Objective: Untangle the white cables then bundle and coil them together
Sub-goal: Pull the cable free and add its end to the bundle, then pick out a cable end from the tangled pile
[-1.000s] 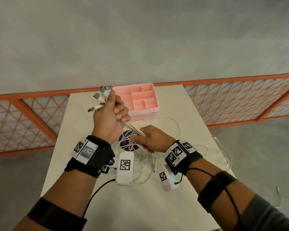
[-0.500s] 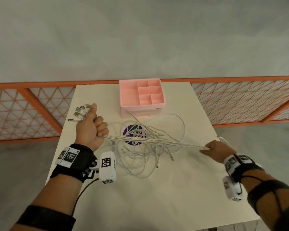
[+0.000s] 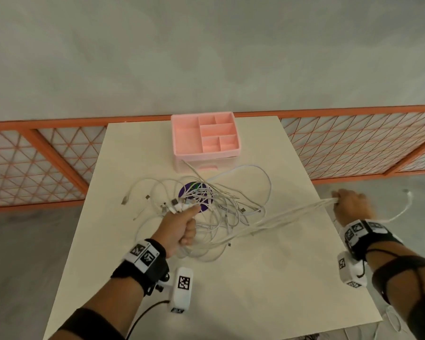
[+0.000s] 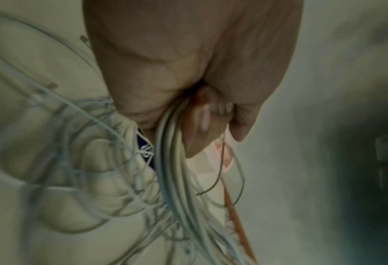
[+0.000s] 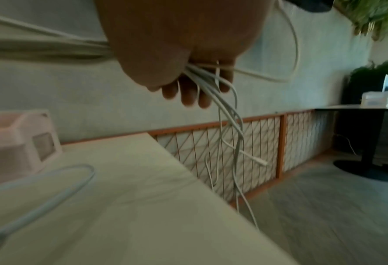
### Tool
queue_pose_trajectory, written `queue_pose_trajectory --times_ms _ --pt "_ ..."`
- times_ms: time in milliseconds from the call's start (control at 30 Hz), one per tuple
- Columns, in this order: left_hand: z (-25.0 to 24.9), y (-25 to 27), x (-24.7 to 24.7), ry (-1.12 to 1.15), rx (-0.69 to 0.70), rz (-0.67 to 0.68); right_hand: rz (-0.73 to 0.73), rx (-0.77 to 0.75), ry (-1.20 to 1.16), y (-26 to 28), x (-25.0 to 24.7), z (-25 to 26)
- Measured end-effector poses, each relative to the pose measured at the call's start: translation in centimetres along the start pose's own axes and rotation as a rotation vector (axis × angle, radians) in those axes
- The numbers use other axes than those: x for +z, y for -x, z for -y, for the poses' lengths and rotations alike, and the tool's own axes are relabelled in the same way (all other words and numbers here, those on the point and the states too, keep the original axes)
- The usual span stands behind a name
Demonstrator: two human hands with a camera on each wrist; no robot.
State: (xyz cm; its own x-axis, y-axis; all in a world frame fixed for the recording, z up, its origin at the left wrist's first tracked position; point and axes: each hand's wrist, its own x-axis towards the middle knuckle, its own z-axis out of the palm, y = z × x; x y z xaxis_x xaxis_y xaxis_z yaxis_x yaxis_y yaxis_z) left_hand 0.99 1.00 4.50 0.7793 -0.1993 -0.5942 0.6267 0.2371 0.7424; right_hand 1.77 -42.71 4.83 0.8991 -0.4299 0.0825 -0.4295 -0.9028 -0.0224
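Left grip: the left hand [image 3: 179, 229] is fisted around the gathered connector ends of the white cables [image 3: 221, 212], low over the middle of the tabletop [image 3: 255, 278]; plugs are seen fanned out just above the thumb.
Right grip: the right hand [image 3: 351, 204] is curled around the same strands, held beyond the tabletop's right edge; loose tails are seen hanging from the fingers [image 5: 189, 96] in the right wrist view.
Span between grips: several strands are drawn into a near-straight run from fist to fist.
Remaining tangle: a mass of crossed loops lies on the tabletop around a purple disc [image 3: 194, 196], just in front of the pink organizer [image 3: 179, 138].
Progress: one end is judged collected and partly straightened; untangling is judged incomplete.
Outstanding: no coil or bundle is formed yet.
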Motion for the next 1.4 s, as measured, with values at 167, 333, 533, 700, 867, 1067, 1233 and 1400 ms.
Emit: queue_pose_trajectory --times_ms 167,333,533,700,867,1067,1233,1400 --pt "1.2 0.1 -0.5 -0.104 0.038 -0.039 0.454 0.158 0.052 2.9 7.5 -1.8" --pt "0.4 0.3 -0.2 -0.086 0.102 -0.104 0.706 0.121 0.221 2.9 6.7 -0.6" --pt "0.0 0.1 0.8 -0.216 0.144 -0.102 0.807 -0.368 0.144 2.9 -0.6 8.9" --pt "0.0 0.3 1.6 -0.322 0.18 -0.087 0.753 -0.656 -0.71 8.3 -5.0 19.8" --pt "0.0 0.2 1.8 -0.557 0.127 -0.079 0.677 -0.641 -0.883 12.4 -4.1 26.1" --pt "0.1 1.0 1.3 -0.623 0.213 -0.002 0.547 -0.576 -0.918 12.6 -3.4 28.2" --pt "1.1 1.1 1.3 -0.492 0.258 0.047 0.506 -0.389 -1.019 12.2 -3.0 28.0" --pt "1.7 0.4 1.3 -0.471 0.229 0.084 0.471 -0.4 -0.944 12.9 -2.7 28.3"
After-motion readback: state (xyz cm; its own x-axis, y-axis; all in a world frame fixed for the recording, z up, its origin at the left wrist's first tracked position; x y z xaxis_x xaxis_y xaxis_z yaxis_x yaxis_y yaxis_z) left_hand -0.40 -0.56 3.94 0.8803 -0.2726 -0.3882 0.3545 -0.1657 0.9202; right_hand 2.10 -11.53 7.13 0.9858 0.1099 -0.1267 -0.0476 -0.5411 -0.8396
